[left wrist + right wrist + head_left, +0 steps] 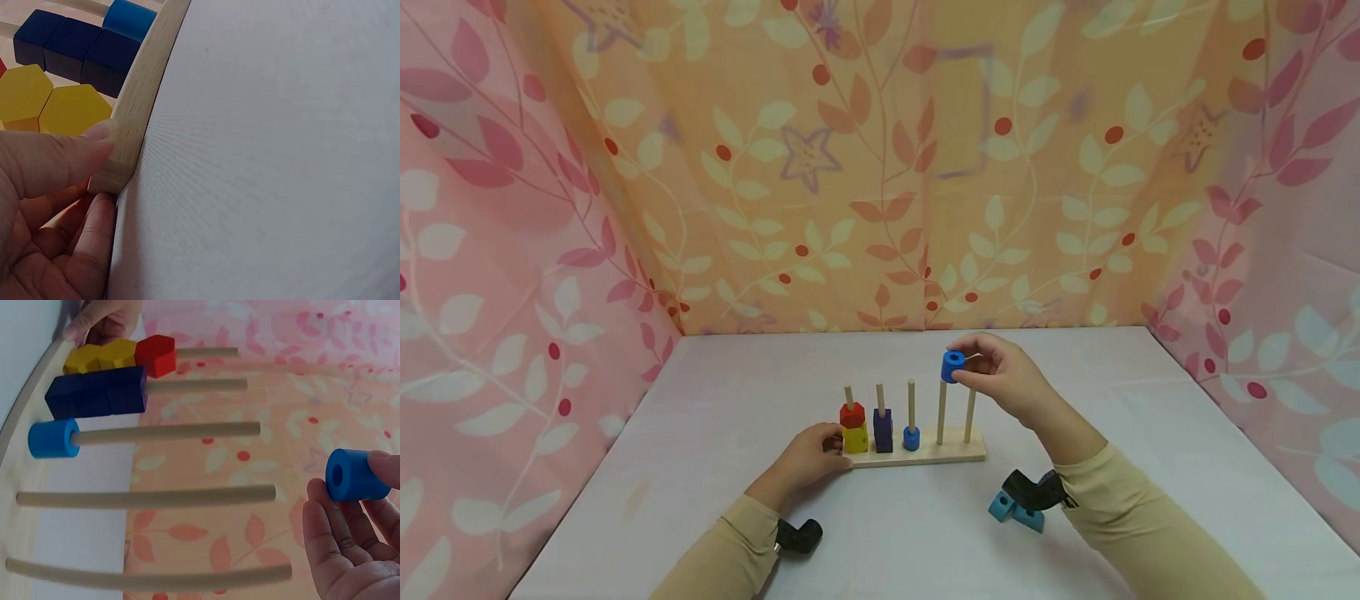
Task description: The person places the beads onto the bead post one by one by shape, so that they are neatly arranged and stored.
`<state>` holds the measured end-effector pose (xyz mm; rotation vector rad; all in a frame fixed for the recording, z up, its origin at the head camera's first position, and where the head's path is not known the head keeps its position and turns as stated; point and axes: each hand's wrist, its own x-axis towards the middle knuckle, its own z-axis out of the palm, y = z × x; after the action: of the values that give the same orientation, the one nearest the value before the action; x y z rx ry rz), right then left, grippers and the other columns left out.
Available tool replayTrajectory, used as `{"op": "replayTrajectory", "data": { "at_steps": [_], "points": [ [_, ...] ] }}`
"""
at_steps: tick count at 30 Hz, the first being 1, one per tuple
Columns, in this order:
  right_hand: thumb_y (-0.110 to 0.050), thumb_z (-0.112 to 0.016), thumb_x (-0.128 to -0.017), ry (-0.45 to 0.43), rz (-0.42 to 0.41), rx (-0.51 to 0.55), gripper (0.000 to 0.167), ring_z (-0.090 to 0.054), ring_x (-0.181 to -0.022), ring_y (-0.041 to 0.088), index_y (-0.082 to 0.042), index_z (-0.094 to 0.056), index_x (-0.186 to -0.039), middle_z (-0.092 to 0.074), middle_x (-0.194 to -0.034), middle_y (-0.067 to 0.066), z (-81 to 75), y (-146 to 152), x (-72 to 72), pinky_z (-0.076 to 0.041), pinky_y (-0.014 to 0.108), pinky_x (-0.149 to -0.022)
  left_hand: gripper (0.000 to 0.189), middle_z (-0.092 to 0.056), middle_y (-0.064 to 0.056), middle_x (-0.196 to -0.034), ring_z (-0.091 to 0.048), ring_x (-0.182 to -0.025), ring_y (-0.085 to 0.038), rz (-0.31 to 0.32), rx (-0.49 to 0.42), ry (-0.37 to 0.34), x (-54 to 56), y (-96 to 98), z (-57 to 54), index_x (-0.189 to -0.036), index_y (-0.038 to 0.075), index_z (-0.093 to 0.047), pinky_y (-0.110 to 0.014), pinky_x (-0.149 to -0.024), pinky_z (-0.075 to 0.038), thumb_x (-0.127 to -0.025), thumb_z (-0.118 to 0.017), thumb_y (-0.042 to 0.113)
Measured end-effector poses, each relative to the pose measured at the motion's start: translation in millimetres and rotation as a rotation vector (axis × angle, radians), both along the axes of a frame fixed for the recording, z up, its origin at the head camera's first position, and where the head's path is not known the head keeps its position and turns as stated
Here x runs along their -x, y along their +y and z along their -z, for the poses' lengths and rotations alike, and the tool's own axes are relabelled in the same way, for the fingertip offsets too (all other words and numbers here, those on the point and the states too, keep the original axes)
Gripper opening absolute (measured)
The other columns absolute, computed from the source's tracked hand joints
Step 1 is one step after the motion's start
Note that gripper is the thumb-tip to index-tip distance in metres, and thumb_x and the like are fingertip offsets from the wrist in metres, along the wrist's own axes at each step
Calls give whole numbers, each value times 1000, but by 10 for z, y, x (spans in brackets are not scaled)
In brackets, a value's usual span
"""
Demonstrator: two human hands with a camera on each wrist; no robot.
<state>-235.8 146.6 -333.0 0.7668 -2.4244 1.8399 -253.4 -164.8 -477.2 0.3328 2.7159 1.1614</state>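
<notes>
A wooden peg stand with several upright pegs stands on the table. My left hand holds its left end, the thumb on the base's edge and fingers at the corner in the left wrist view. My right hand pinches a blue cylinder bead with a hole, above the fourth peg from the left and apart from the peg tips in the right wrist view. The first peg carries yellow hexagonal blocks under a red one. Dark blue square blocks fill the second. One blue cylinder sits low on the third.
Teal blocks lie on the white table near my right wrist, partly hidden by a black wrist-worn device. Another such device is on the left wrist. Patterned curtains enclose the table's back and sides.
</notes>
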Motion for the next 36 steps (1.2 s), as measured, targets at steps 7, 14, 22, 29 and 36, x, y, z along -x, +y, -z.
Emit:
{"op": "replayTrajectory", "data": {
  "at_steps": [7, 14, 22, 29, 36],
  "points": [
    [-8, -63, -85, -21, -17, 2, 28, -61, -90, 25, 0, -54, -111, -56, -104, 17, 17, -194, 34, -50, 30, -82, 43, -55, 0, -95, -49, -89, -18, -9, -13, -21, -3, -13, -1, -113, 10, -58, -41, -86, -43, -75, -74, 21],
    [-8, -62, -86, -10, -6, 8, 27, -59, -91, 25, -3, -55, -111, -59, -101, 14, 98, -346, 62, -50, 28, -81, 47, -57, 0, -98, -51, -91, -18, -11, -12, -22, -6, -12, -4, -118, 10, -57, -42, -88, -43, -75, -74, 20],
    [-9, -62, -87, 5, 41, -26, 26, -59, -91, 23, -4, -55, -111, -59, -101, 11, 210, -468, 99, -49, 28, -81, 46, -57, 0, -98, -51, -92, -18, -9, -4, -19, 0, -18, 6, -117, 9, -57, -43, -89, -43, -76, -74, 19],
    [-9, -62, -86, 1, 78, -37, 26, -59, -90, 22, -5, -56, -112, -59, -102, 10, 235, -505, 103, -49, 30, -79, 46, -57, 0, -100, -51, -93, -18, -14, -9, -23, 12, -20, 26, -117, 10, -57, -44, -90, -42, -75, -74, 19],
    [-9, -63, -86, -56, 131, -74, 29, -58, -91, 21, -9, -55, -113, -58, -103, 8, 299, -543, 103, -50, 33, -79, 46, -57, 0, -100, -51, -93, -19, -7, -15, -19, 12, -21, 27, -117, 10, -57, -44, -90, -42, -75, -74, 19]
  ]
}}
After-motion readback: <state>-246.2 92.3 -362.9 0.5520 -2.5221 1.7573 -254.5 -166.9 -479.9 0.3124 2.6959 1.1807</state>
